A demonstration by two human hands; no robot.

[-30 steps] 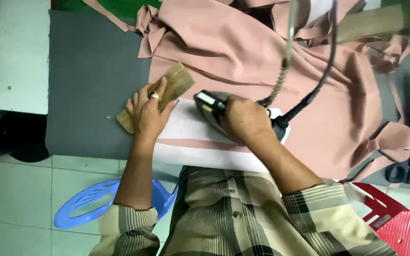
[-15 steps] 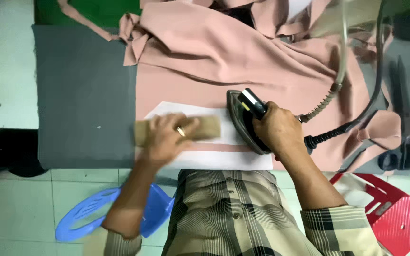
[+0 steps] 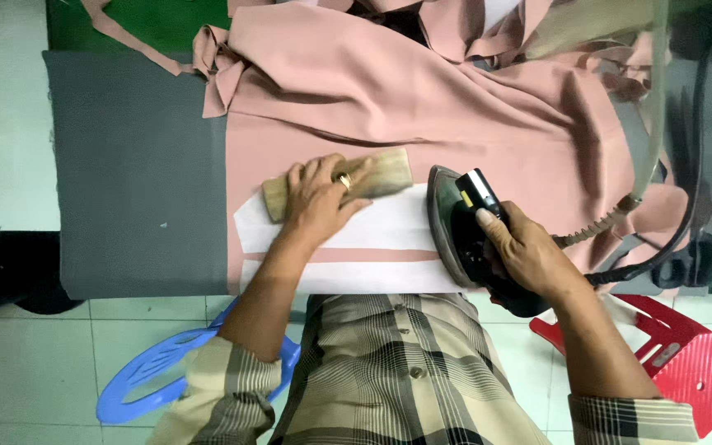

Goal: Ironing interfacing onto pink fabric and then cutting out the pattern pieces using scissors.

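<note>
The left hand [image 3: 316, 198] lies flat, fingers spread, pressing a wooden block [image 3: 339, 183] onto the pink fabric [image 3: 422, 107] at the centre of the frame. The right hand [image 3: 525, 251] is wrapped around the handle of a dark steam iron [image 3: 459, 231], which sits on the white strips [image 3: 372, 235] just right of the block. To press well, the block should bear down evenly on the freshly heated fold while the iron keeps its sole flat and clear of the left fingers. The strips run along the lower edge of the grey counter [image 3: 133, 173], so the iron has little margin below. Bare pad is open to the left; bunched fabric crowds the upper half. On the right, the hose and cord [image 3: 661, 255] limit the iron's swing. A blue stool [image 3: 154, 379] and a red stool [image 3: 686, 354] stand on the floor below.
</note>
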